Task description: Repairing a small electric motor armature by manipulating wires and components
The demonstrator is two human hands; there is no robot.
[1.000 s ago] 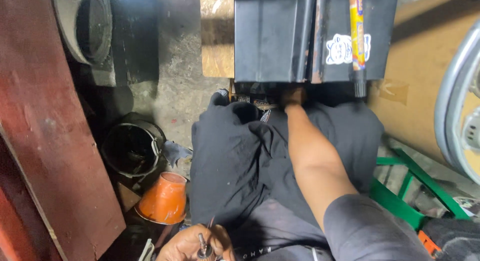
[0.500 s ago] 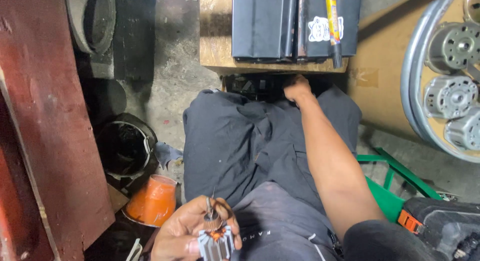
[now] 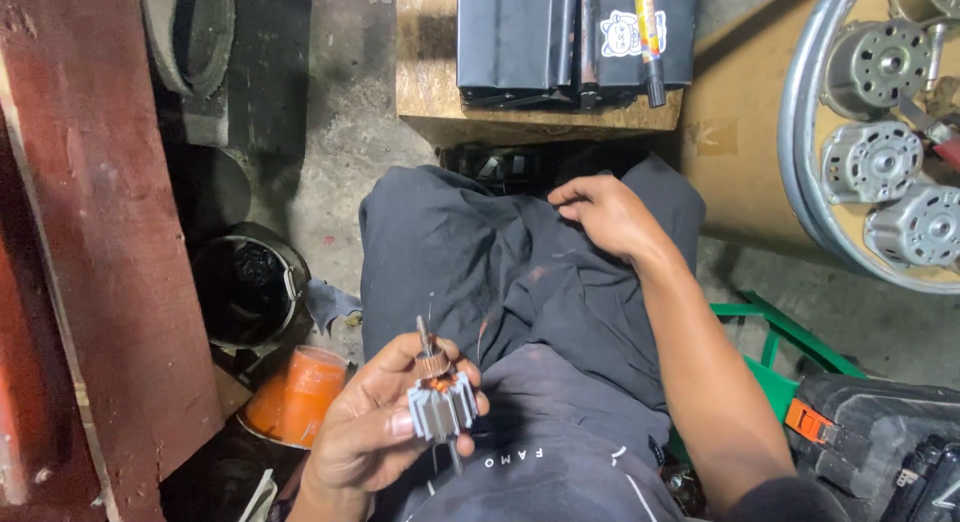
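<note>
Left grip [image 3: 375, 432] around motor armature [image 3: 440, 400]

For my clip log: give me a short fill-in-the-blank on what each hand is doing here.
1. The left hand holds a small motor ____ with a shaft.
2. The right hand rests on the dark ____ over the knee.
3. The orange cup lies beside the ____ hand.

Missing words: rotor; trousers; left
</note>
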